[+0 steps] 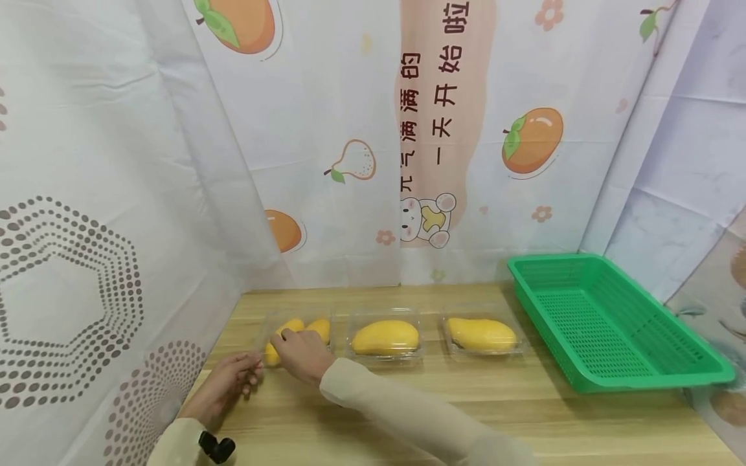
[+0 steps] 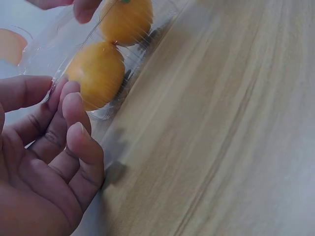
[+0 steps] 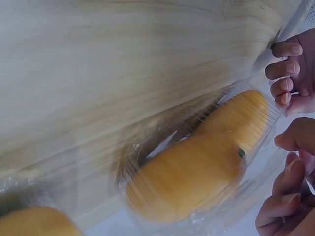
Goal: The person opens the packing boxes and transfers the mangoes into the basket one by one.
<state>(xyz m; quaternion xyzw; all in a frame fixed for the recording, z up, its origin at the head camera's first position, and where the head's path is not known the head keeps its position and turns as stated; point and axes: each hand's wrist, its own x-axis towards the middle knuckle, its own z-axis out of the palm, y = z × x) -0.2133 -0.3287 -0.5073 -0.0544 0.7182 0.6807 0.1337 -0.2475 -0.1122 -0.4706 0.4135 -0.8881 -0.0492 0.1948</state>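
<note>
Sleeves (image 1: 402, 411) are spanning the worktop (image 1: 629, 430); left fingers (image 2: 76, 108) are pinching the leftmost clear box (image 2: 69, 49) by its edge, right fingers (image 3: 289, 177) lying half-curled, hold unclear. Mangoes (image 2: 98, 71) are probably weighting the slippery, flexing plastic, favouring rim holds.

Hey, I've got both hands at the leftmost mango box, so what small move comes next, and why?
Probably press along the edge of that clear plastic box with your right hand: your left hand appears to pinch it, the right is close by, and the mangoes sit inside. I can't tell whether it's latched.
</note>
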